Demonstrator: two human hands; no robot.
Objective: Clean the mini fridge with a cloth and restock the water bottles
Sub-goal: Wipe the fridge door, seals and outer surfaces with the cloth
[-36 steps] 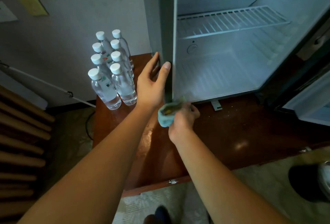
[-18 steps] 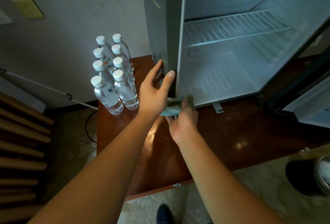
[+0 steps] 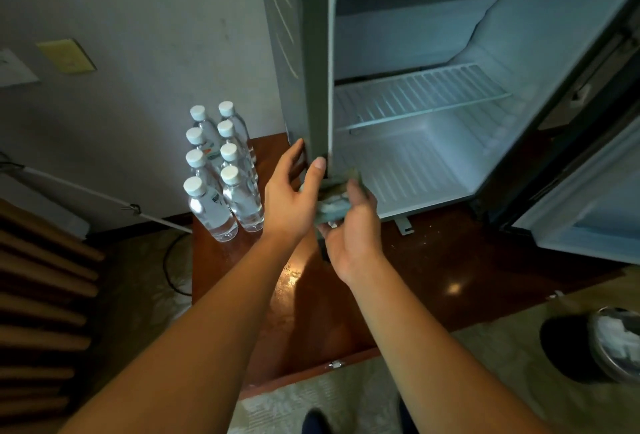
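Both bare forearms reach forward side by side. The left hand (image 3: 291,198) is spread, fingers extended, thumb raised, palm turned toward the right. The right hand (image 3: 356,226) lies just beside it, palm inward, fingers curled around a cloth (image 3: 332,203).

wooden table (image 3: 433,271), water bottles (image 3: 225,170), mini fridge (image 3: 433,163)

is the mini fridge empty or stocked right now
Empty: the mini fridge shows a bare wire shelf and floor; the water bottles stand outside.

Hotel room: mini fridge (image 3: 433,129), bottled water (image 3: 221,170).
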